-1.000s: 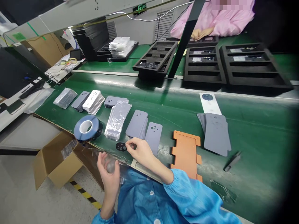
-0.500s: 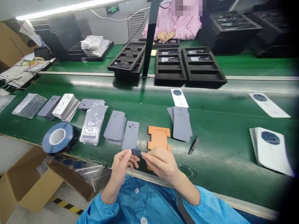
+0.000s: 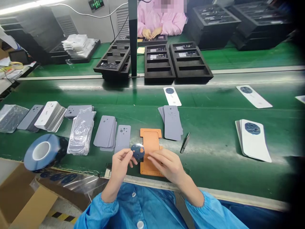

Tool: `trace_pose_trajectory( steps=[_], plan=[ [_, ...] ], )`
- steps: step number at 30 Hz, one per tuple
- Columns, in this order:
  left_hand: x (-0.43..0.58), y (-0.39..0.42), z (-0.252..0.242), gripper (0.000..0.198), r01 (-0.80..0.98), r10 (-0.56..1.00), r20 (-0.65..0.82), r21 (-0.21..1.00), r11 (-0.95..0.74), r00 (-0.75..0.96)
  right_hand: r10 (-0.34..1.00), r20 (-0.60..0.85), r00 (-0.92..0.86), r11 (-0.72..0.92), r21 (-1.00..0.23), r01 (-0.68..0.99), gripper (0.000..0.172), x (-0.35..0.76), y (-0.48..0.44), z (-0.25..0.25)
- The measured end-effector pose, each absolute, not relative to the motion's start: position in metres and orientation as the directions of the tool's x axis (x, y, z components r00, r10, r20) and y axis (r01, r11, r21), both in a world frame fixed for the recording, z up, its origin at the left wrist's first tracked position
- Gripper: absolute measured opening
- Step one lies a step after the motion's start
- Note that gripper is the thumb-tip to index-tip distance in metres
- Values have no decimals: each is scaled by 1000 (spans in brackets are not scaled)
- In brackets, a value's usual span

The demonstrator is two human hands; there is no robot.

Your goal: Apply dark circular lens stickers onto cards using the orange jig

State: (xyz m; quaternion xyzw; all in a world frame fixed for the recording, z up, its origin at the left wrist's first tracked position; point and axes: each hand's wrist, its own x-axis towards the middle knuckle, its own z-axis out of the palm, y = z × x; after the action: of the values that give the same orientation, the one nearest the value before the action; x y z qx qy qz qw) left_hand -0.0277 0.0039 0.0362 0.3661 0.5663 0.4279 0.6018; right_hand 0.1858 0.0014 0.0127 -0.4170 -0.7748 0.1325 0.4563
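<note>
My left hand pinches a round dark-blue adhesive film at its left edge. Several holes pass through the film, which faces up. Just right of it, my right hand hovers over an orange fixture, with thumb and fingertips drawn together; anything between them is too small to make out. Behind my left hand lies a grey phone-back-shaped sheet with camera holes. Beyond the fixture on the right are more grey sheets, and a pair of dark tweezers rests beside them.
At left, a large roll of blue film stands by stacked sheets. White sheets with blue discs lie right. Black trays sit across the belt, before a co-worker in pink. Below the left edge is a cardboard box.
My right hand has come off the film and moved right. The film, in my left hand, has turned from edge-on to show its face. The whole view has shifted.
</note>
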Motion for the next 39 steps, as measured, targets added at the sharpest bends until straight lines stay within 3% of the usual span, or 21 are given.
trace_pose_trajectory(
  steps=[3,6,9,11,13,20,26,30,33,36,39],
  plan=[
    [-27,7,40,29,-265,895,-437,856,444,87,901,416,-127,428,-797,426,13,185,5,15],
    [-21,8,44,24,-476,784,-512,623,621,352,992,54,-112,81,-964,252,18,177,9,21],
    [-13,6,43,22,-535,641,-475,356,766,603,941,-186,-281,-194,-981,1,28,167,16,27],
    [-10,4,40,21,-510,573,-430,264,819,698,911,-208,-357,-268,-955,-125,28,164,19,28],
    [-8,3,36,20,-483,542,-415,247,840,731,910,-200,-363,-283,-940,-192,25,163,22,27],
    [-3,7,29,21,-403,537,-502,357,843,678,917,-162,-364,-244,-950,-192,25,172,21,23],
    [3,9,31,25,-362,497,-526,344,867,691,920,-107,-377,-188,-965,-184,18,178,17,23],
    [5,15,32,35,-226,573,-568,565,794,591,936,-173,-307,-232,-958,-168,22,189,25,22],
    [2,26,28,37,-77,739,-555,778,624,382,939,-307,-157,-323,-943,-84,23,205,43,22],
    [-2,41,20,31,60,901,-403,915,399,160,902,-424,-77,-413,-902,128,17,218,65,23],
    [0,58,12,23,162,962,-271,951,262,41,878,-471,-87,-433,-857,279,11,223,78,21]
  ],
)
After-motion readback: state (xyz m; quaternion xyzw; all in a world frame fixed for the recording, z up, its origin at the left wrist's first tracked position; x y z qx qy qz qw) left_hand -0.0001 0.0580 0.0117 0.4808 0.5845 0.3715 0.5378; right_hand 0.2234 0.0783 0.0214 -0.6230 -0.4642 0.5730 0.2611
